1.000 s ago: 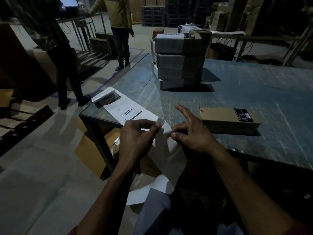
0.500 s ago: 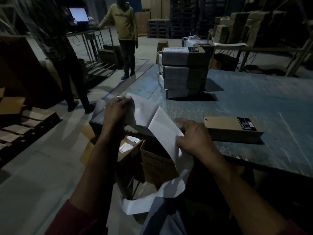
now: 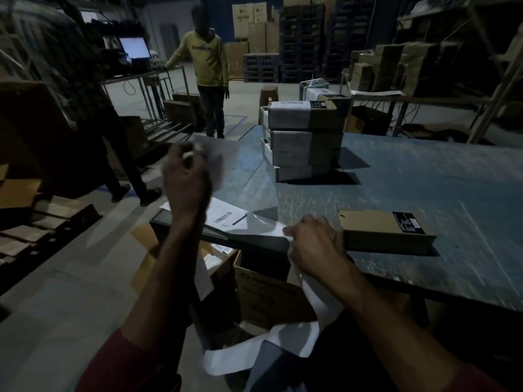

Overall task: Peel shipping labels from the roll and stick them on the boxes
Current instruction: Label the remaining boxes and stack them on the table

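My left hand (image 3: 185, 179) is raised above the table's near left corner and grips a peeled white label (image 3: 219, 152), which stands up behind the fingers. My right hand (image 3: 312, 244) pinches the white backing strip (image 3: 285, 340) at the table's front edge; the strip hangs down past my lap. On the corner lies the label strip with a printed barcode label (image 3: 226, 219). A flat brown box (image 3: 386, 232) with a black sticker sits just right of my right hand. A stack of several labelled boxes (image 3: 304, 142) stands farther back.
The blue table (image 3: 410, 176) stretches right and back. Open cartons (image 3: 263, 290) sit on the floor under its near corner. Two people stand at the left, one in a yellow top (image 3: 208, 63), near a lit screen (image 3: 135, 48). Shelves with boxes (image 3: 396, 66) fill the back right.
My left hand pulled the label off the strip and lifted it up and away to the left. My right hand stayed at the table edge holding the backing down.
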Available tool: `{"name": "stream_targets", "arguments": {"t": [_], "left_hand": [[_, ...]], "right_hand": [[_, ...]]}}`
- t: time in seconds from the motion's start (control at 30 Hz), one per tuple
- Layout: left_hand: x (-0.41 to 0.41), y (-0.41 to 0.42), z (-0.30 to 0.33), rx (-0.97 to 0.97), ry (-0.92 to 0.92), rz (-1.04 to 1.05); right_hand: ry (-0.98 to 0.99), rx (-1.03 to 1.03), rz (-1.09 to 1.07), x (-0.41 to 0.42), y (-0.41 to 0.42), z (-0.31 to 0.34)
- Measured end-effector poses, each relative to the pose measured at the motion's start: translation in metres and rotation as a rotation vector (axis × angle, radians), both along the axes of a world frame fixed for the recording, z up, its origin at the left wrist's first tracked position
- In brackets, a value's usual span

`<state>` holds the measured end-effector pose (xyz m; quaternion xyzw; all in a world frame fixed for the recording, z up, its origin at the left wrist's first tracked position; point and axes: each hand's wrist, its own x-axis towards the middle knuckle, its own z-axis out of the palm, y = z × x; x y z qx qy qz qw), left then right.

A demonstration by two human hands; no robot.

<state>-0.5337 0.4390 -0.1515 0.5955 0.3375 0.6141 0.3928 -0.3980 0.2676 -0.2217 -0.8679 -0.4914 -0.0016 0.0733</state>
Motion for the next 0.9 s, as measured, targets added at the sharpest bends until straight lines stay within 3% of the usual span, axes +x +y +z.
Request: {"name": "stream_targets", "arguments": {"t": [0.13,0.23,0.47,0.57,0.77,0.83,0.9], "left_hand": [[0.025,-0.049,-0.048,0.219,0.329,-0.294],[0.037,-0.07,-0.086,0.417,0.544,-0.294],[0.035,-0.07,-0.113,0.599,0.71,-0.423],[0.029,-0.057,-0.119,0.711,0.729,-0.441],[0.03,-0.059,-0.08,0.933,0.518,-0.11],[0.038,-0.065,-0.065,0.949,0.457,-0.154],[0.048,-0.07,-0.053,0.87,0.374,-0.368]], "right_hand": [[0.009,-0.126,0.056,0.003,-0.002,0.006],[0.082,-0.126,0.067,0.006,-0.006,0.016],[0.202,-0.001,0.017,0.01,-0.032,0.041],[0.215,0.165,-0.103,0.017,-0.036,0.044],[0.307,0.512,-0.145,0.041,-0.04,0.052],[0.401,0.565,-0.132,0.051,-0.041,0.052],[0.42,0.6,-0.084,0.06,-0.046,0.053]]}}
